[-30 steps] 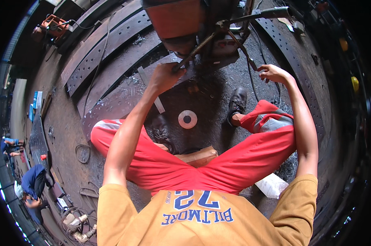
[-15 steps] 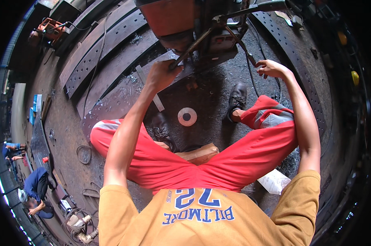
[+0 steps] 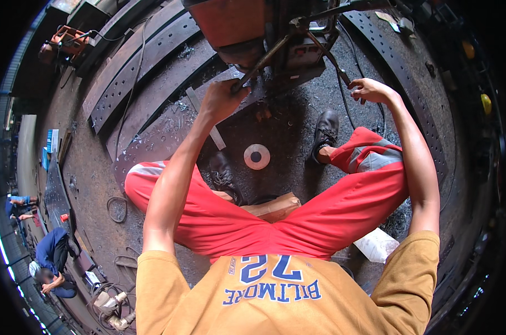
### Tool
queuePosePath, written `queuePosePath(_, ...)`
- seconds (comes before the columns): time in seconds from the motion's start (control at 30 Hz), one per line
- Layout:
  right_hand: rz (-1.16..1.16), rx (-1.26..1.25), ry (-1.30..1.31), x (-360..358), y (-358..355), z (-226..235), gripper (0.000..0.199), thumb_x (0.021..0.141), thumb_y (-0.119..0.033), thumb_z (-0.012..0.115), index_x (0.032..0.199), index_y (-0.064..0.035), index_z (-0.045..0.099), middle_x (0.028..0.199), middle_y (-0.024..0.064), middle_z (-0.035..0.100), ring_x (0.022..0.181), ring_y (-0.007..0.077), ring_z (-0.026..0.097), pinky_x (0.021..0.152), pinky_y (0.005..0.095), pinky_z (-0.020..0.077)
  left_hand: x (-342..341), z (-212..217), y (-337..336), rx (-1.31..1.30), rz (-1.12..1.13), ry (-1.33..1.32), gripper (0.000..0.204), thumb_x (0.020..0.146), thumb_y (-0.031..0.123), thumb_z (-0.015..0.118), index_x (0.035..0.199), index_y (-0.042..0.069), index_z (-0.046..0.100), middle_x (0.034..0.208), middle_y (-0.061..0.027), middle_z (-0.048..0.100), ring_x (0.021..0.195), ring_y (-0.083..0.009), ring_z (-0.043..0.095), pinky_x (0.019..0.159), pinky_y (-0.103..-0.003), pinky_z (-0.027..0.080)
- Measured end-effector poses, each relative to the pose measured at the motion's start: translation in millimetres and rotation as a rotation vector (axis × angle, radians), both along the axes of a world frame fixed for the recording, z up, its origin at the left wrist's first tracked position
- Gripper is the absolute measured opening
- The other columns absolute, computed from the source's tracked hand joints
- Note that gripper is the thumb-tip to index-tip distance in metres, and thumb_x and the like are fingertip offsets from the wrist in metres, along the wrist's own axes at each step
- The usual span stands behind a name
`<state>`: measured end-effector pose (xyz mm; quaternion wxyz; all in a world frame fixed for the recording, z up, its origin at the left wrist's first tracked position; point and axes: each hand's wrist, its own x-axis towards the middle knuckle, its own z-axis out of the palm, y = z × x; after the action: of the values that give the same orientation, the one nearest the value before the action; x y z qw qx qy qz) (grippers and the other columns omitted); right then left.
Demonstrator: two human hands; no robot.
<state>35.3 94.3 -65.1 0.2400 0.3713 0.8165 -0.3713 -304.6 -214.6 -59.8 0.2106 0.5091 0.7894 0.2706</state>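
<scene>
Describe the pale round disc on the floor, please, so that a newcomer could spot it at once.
Start from the wide-spread red trousers, then look beyond them to the two dark shoes. On the dark floor between those shoes lies a pale, flat disc. Its round outline and dark centre set it apart from the straight grey strip to its upper left.

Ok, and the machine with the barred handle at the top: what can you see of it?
The machine runs past the picture's top edge. It has an orange-red, boxy housing, a dark, metal-looking body and a handle of bars meeting at a hub. The left hand grips one bar; the right hand is at another's tip, contact unclear.
</scene>
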Motion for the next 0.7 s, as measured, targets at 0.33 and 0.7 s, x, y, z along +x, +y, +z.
queuePosePath(0.33,-0.018,0.007,0.037,3.9,0.8,-5.6,0.041,0.094,-0.023,0.062,0.129,-0.0018,0.058,0.094,0.0131,0.071,0.080,0.0184,0.069,0.069,0.0328,0.0567,-0.9,-1.3,0.3,0.016,-0.023,-0.001,0.039,0.087,0.042,0.067,0.088,0.003,0.070,0.068,-0.0209,0.064,0.070,-0.0393,0.066,0.066,-0.046,0.048)
queuePosePath(0.7,0.001,-0.003,-0.007,-0.6,-0.7,-1.9,0.046,0.095,-0.024,0.061,0.135,-0.0024,0.053,0.103,0.0140,0.071,0.081,0.0192,0.070,0.074,0.0351,0.0569,-2.2,-3.8,-0.7,0.034,-0.033,-0.019,0.040,0.088,0.041,0.069,0.087,0.001,0.067,0.063,-0.0173,0.060,0.060,-0.0280,0.058,0.061,-0.042,0.045)
